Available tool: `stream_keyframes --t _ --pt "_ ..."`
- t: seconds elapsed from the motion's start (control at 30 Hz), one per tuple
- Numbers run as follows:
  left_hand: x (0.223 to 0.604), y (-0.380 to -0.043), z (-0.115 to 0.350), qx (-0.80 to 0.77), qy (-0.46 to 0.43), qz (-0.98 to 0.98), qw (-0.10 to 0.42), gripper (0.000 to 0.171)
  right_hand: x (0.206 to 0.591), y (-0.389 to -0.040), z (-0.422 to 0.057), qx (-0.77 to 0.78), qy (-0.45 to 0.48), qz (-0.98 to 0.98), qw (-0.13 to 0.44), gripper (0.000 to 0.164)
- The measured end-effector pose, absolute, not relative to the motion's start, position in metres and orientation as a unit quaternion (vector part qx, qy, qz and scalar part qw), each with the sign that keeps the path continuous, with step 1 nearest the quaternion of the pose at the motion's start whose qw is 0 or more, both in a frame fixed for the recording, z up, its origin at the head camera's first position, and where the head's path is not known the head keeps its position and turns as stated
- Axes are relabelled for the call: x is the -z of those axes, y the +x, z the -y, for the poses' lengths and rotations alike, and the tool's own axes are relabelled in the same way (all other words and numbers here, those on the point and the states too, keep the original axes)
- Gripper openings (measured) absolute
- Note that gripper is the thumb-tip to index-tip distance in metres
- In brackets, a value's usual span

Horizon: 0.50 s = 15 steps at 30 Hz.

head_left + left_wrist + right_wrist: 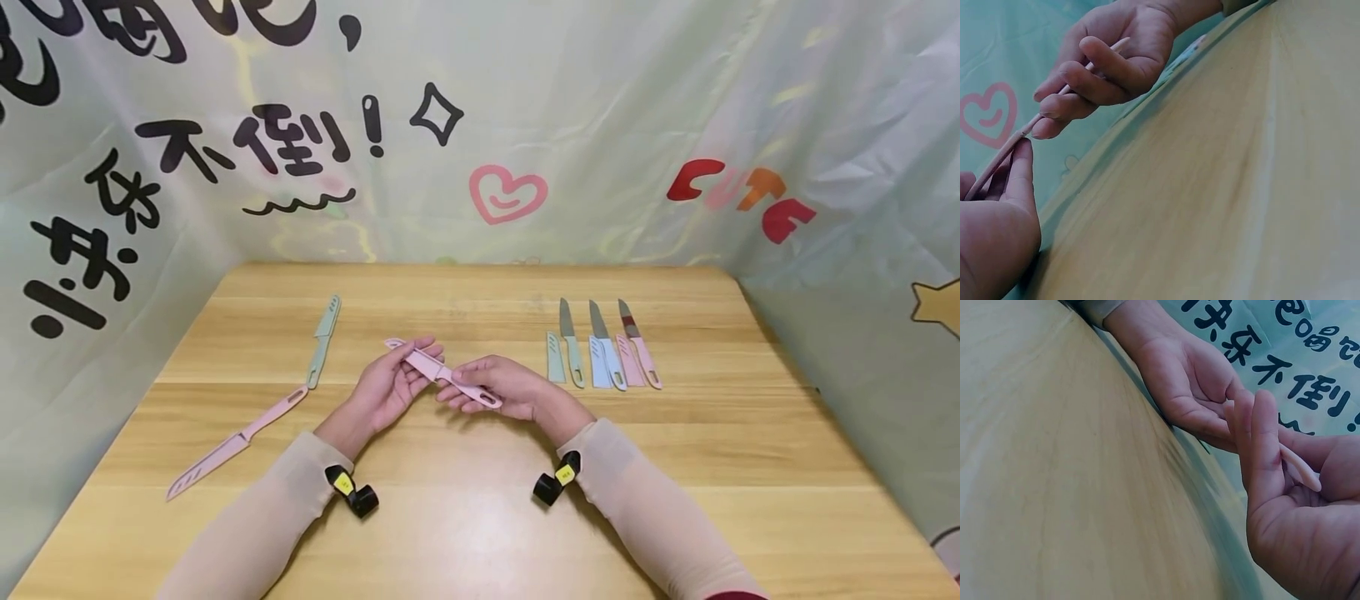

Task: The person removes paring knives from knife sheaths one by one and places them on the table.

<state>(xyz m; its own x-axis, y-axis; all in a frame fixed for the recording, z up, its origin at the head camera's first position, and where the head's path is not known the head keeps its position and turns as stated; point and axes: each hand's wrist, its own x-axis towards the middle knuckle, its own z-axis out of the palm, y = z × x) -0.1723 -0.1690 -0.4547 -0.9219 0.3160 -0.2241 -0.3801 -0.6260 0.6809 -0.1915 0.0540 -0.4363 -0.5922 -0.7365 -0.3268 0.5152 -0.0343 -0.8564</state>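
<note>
A pink paring knife in a pink sheath is held above the table between both hands, slanting down to the right in the head view. My left hand, palm up, pinches the sheath end between thumb and fingers. The handle end is gripped by my right hand, its thumb on top. In the left wrist view the knife appears edge-on, bridging the two hands. The right wrist view shows the handle tip poking out of the right hand; the blade is hidden.
To the left lie a sheathed pink knife and a sheathed green knife, nearly end to end. At right, bare green, blue and pink knives lie beside matching sheaths. Printed cloth surrounds the wooden table.
</note>
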Motion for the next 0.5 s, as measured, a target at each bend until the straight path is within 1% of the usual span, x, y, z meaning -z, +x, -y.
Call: stream_keyframes --t 0.17,0.5 --pt "0.453 -0.170 0.166 -0.900 -0.049 -0.384 0.202 0.035 0.437 -0.194 -0.058 0.701 -0.112 -0.544 0.447 0.034" --pt "0.455 -0.166 0.164 -0.892 -0.040 -0.392 0.221 0.044 0.442 -0.199 -0.066 0.689 -0.131 -0.521 0.487 0.037"
